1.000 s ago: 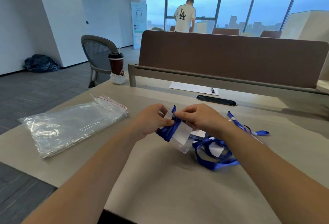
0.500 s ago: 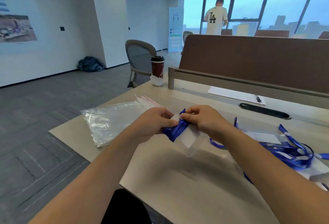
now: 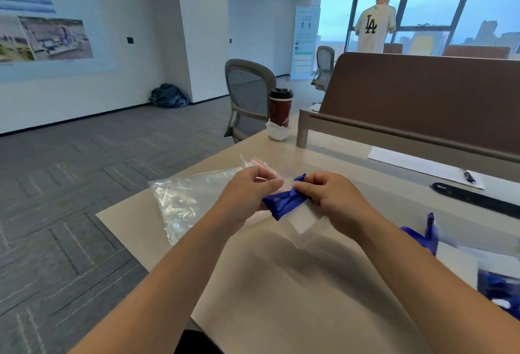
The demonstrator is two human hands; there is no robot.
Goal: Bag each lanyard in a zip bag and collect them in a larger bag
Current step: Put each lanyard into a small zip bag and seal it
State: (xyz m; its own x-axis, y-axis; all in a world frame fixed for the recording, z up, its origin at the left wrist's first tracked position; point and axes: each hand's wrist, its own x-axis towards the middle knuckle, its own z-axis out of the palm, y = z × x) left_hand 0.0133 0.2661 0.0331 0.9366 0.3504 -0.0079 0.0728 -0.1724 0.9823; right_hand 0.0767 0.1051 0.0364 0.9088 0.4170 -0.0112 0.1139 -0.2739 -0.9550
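Over the desk's near corner, lanyard [image 3: 284, 203]: a folded blue bundle held just above the desk [image 3: 281, 283], partly inside the small zip bag [image 3: 305, 222].
Left hand [image 3: 247, 193]: fingers curled, pinching the small zip bag's mouth beside the bundle.
Right hand [image 3: 332, 199]: thumb and forefinger pinch the bundle's upper end.
Since half a second ago: both grips are unchanged; the view has swung left, so the spare lanyards [image 3: 422, 237] have slid towards the right edge.
Larger bag [image 3: 191, 199]: flat on the desk, its near part behind the left hand.
Hard to make out: spare lanyards are blurred and cut off at the right; the bundle's clip cannot be seen.
Edges: the desk corner lies close left of the larger bag; bare desktop shows between the forearms.
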